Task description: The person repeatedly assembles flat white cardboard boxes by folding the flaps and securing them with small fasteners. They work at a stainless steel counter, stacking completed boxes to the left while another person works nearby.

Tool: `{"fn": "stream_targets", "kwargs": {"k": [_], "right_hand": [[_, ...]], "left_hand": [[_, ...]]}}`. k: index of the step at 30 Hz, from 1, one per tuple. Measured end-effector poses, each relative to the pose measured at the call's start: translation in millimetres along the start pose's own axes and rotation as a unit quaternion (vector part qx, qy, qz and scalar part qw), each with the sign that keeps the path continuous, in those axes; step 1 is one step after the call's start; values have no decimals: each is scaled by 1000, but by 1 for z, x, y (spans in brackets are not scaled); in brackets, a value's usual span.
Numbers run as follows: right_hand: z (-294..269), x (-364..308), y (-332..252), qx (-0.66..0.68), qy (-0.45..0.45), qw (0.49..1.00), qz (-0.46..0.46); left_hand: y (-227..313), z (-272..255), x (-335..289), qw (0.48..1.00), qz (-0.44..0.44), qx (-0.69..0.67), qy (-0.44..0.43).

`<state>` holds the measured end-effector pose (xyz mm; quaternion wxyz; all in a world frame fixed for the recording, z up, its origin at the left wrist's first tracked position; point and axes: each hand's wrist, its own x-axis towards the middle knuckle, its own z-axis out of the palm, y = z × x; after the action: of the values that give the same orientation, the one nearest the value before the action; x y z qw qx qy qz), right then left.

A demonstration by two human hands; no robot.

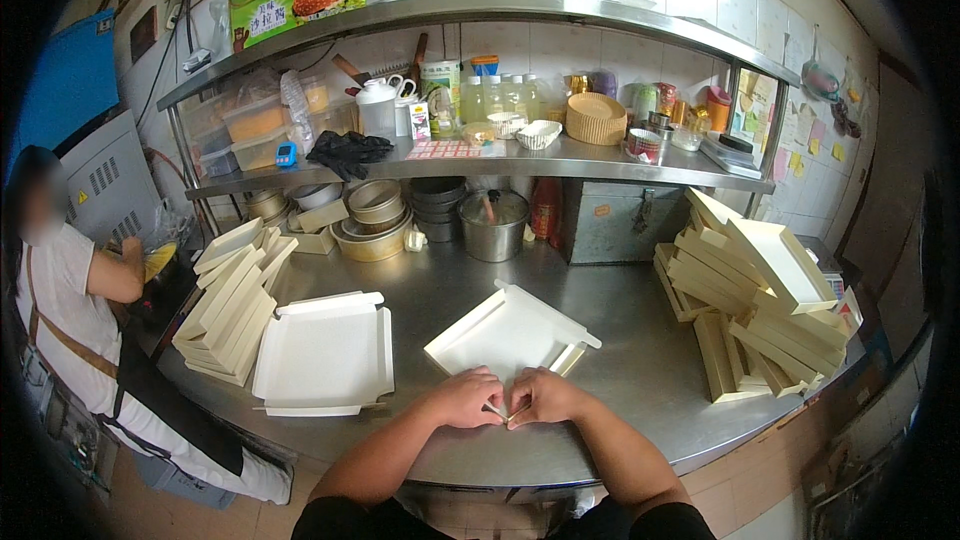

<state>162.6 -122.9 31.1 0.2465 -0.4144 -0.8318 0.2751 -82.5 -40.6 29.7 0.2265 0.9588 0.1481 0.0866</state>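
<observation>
A partly folded cardboard tray (pixel 512 332), white inside and cream outside, lies at an angle on the steel table in front of me. Its far edge still has flat flaps. My left hand (pixel 465 397) is closed in a pinch on the near corner's folded edge. Right beside it, my right hand (pixel 546 397) pinches the same corner from the other side. The fingers of both hands nearly meet and hide part of the cardboard there. To the left lie unfolded cardboard blanks (pixel 325 355) with their flaps out.
Folded trays stand in a leaning stack (pixel 230 310) at the left and in a jumbled pile (pixel 765 330) at the right. Behind are pots (pixel 495 230), a metal toolbox (pixel 618 225) and a loaded steel shelf (pixel 450 168). A co-worker (pixel 75 290) stands at the left.
</observation>
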Motion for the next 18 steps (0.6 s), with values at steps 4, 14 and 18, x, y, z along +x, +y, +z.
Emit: {"fn": "stream_targets", "kwargs": {"k": [4,14,18], "right_hand": [[0,-2,5,-7,16,1000,-25],[-1,-2,9,7,75,997,-11],[4,0,8,-128,89,987,44]], "left_hand": [[5,-2,0,1000,8,-18,8],[-7,7,2,996,34,-53,67],[8,-2,2,996,26,-28,82]]}}
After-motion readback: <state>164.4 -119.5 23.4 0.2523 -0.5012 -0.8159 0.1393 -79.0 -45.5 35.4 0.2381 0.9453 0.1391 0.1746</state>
